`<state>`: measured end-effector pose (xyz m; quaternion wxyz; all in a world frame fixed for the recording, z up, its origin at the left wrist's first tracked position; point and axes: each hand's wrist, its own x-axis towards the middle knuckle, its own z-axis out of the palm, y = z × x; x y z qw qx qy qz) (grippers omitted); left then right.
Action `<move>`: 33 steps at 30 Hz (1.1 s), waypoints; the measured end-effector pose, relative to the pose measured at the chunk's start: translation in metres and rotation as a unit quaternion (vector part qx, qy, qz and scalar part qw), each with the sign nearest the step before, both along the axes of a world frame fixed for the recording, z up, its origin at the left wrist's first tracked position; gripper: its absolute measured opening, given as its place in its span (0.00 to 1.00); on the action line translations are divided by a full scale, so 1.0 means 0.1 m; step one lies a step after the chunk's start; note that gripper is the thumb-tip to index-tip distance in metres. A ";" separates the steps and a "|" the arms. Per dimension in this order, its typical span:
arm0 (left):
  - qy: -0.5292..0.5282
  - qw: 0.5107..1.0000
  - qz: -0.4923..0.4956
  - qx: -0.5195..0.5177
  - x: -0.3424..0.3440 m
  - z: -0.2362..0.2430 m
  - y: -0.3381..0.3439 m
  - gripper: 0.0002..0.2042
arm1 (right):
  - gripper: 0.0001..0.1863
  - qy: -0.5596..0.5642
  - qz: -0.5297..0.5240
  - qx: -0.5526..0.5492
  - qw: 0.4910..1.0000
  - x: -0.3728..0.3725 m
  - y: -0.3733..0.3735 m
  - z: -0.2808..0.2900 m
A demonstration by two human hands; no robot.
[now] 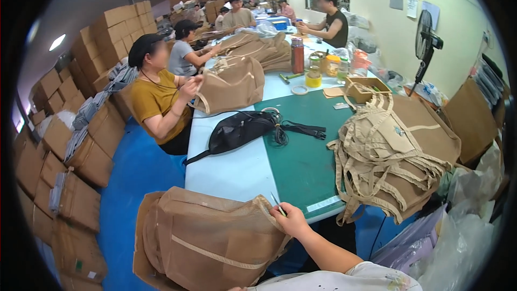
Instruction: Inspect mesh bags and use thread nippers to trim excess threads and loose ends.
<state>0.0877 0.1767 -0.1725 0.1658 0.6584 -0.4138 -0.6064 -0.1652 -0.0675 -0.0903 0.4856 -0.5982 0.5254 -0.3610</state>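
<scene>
Clock directions taken from the centre of the view, 12 at the top. Stacked cartons [81, 245], 8 to 10 o'clock, bordering a lane of blue floor [126, 194] that is open between them and the table. Long worktable [218, 178], pale blue top, running from the foreground toward 12. Heap of tan and brown bags [398, 153], 3 to 4 o'clock, straps uppermost, overhanging the table's right edge. Brown bag [218, 242] with mesh panel and pale tape, at 7 o'clock, before the wearer; its far edge overlaps the table's near edge in view, its left side lies against an open carton [138, 234]. Green mat [301, 178], centre to 5 o'clock, a bare stretch between heap and waist pouch. Co-worker in mustard top [153, 91], 10 o'clock, hands raised at another brown bag [229, 86]. Black waist pouch [239, 131], centre, its strap trailing toward 8; pale tabletop lies bare between it and the mesh bag. Red flask [297, 55], 1 o'clock. Right hand [293, 221], 5 o'clock, at the mesh bag's upper right corner, fingers closed around green-handled snips [282, 212], blades pointing toward 11. Left hand: finger state cannot be told at the lower edge.
</scene>
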 end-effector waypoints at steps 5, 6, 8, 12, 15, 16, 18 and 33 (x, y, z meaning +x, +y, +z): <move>-0.168 0.957 0.046 -0.230 -0.06 0.65 -0.10 0.12 | 0.12 -0.018 0.011 -0.013 1.000 0.05 0.01 0.04; -0.151 0.952 0.073 -0.256 -0.08 0.85 -0.27 0.15 | 0.11 -0.019 -0.001 -0.035 0.999 0.03 0.00 0.02; -0.212 0.898 0.050 -0.382 -0.05 1.19 -0.56 0.09 | 0.10 -0.031 -0.014 -0.042 0.999 0.04 -0.05 -0.03; -0.126 0.823 -0.056 -0.551 -0.35 2.27 -1.30 0.13 | 0.09 -0.023 -0.010 -0.014 1.000 0.01 -0.13 0.02; -0.078 0.737 -0.152 -0.654 -0.77 2.82 -1.73 0.16 | 0.10 -0.037 -0.003 -0.010 0.999 0.06 -0.15 0.03; -0.050 0.747 -0.159 -0.644 -0.90 2.85 -1.81 0.17 | 0.11 -0.050 -0.008 -0.009 0.999 0.07 -0.16 0.00; -0.014 0.740 -0.178 -0.648 -1.17 2.84 -2.00 0.18 | 0.10 -0.110 0.006 -0.085 0.990 -0.03 -0.25 -0.41; -0.308 0.721 0.008 -0.621 -0.92 1.41 -2.20 0.19 | 0.12 -0.062 -0.035 -0.003 0.997 0.01 -0.17 -0.05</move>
